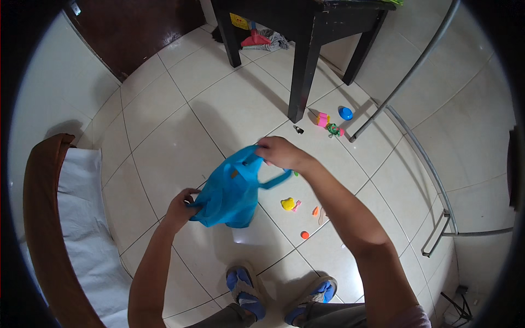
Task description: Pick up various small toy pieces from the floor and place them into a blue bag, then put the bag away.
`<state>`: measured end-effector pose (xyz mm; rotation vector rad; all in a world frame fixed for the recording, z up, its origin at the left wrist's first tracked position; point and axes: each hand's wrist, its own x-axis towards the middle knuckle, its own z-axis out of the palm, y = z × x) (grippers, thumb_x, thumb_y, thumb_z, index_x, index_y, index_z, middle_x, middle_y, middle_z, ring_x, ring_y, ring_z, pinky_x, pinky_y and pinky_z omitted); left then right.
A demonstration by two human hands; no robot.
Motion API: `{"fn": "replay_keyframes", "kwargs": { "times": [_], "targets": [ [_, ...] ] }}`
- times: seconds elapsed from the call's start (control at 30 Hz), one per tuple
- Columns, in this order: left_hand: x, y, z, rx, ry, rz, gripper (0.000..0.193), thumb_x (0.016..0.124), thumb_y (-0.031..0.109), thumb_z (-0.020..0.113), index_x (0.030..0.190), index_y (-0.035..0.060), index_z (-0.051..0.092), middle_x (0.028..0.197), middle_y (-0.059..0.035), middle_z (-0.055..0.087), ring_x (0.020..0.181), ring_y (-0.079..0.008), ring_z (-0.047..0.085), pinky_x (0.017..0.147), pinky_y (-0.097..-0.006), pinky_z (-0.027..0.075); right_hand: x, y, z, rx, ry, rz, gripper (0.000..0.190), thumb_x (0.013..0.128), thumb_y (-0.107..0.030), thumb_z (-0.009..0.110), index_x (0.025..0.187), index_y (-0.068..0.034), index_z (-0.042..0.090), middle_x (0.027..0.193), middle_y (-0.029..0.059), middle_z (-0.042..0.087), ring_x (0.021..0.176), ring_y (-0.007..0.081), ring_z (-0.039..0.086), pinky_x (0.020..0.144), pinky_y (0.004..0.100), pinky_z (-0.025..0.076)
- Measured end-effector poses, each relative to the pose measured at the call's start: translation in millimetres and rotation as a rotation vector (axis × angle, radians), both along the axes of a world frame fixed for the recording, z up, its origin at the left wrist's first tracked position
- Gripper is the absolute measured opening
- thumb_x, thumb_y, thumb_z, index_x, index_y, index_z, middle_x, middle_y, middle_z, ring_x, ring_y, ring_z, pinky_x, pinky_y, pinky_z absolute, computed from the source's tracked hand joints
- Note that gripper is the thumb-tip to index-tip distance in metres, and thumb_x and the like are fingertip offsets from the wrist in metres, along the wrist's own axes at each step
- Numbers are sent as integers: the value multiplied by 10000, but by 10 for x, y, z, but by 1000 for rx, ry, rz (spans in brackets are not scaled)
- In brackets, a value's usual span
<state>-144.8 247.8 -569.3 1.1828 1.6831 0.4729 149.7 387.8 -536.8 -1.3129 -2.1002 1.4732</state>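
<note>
A blue fabric tote bag [231,192] hangs tilted above the tiled floor, held between my two hands. My right hand [281,152] grips its upper edge, and one handle loop [277,180] sticks out below that hand. The lower left corner of the bag is pinched by my left hand [182,207]. Whether anything is inside the bag cannot be seen. On the floor to the right lie a yellow toy [288,203], a pink toy fork [297,205], an orange toy carrot [315,211] and a round orange piece [304,235].
A black wooden table [303,74] stands ahead. By its leg lie a pink and yellow toy [322,119], a green and pink toy [334,130], a blue toy dish [345,113] and a small black-and-white toy [298,130]. A grey metal frame [426,156] is at right, a brown-edged cushioned seat [88,229] at left.
</note>
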Motion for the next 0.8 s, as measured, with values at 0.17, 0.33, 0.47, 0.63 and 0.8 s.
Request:
{"fn": "replay_keyframes", "kwargs": {
  "times": [0.17,0.33,0.47,0.63,0.8],
  "targets": [
    [-105,-31,152,-141,-366,413,261,892,189,503,1119,63,489,961,-38,543,774,-124,532,692,-258,448,200,-415,-156,821,-465,-333,251,692,-163,626,925,-105,553,999,83,563,934,257,524,813,378,389],
    [70,-82,449,-342,-587,594,234,934,267,412,1127,139,446,1046,-9,535,978,-151,513,862,-405,402,-421,-983,-50,869,117,-21,314,691,-179,641,968,-72,541,972,71,547,934,264,512,891,429,350],
    [32,-45,363,-290,-722,569,242,941,274,385,1129,136,448,1045,-13,536,983,-161,517,879,-407,397,-620,-1170,-503,642,-390,245,225,721,-197,602,910,-79,579,957,90,548,933,250,515,917,438,327],
    [-81,-12,76,-188,-1038,684,309,941,297,348,1149,95,456,1153,-66,533,1068,-210,503,934,-449,374,-578,-1655,-300,755,-161,426,100,712,-181,583,753,-90,581,784,82,550,865,251,541,855,397,372],
    [226,-34,-80,-173,-1186,816,330,936,233,318,1125,14,475,1118,-139,550,1049,-260,526,917,-435,415,-638,-1555,2,-136,111,553,129,782,-195,565,794,-67,557,882,132,522,777,234,555,708,352,431]
  ]
}}
